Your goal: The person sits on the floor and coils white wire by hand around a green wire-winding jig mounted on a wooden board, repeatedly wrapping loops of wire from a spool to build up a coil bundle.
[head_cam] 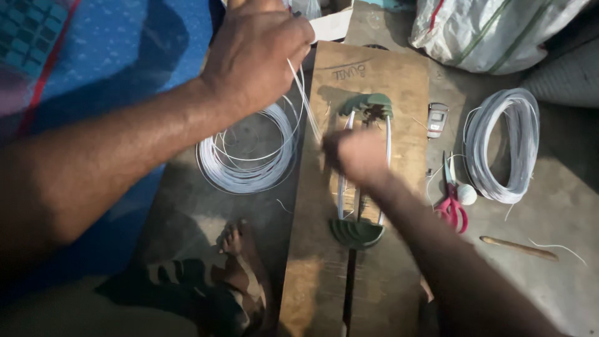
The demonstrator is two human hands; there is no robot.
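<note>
- Dim room, grey concrete floor [561, 206]; blue cloth [112, 56] at left.
- Wooden board [324, 249] lies lengthwise on the floor, dark scribble near its far end.
- On the board: green frame [362, 112] with two end pieces, white cord strung between them.
- Left hand [256, 53] closed, pinching white cord [299, 87] that runs down to the frame.
- Right hand [355, 156] blurred over the frame; grip cannot be told.
- Loose coil [249, 156] left of board; tighter white coil [505, 143] right.
- Pink scissors [452, 206], small grey device [437, 118], wooden stick [518, 248] on the floor at right.
- White woven sack [493, 28], green-red stripes, top right.
- Bare foot [240, 268] beside the board.
</note>
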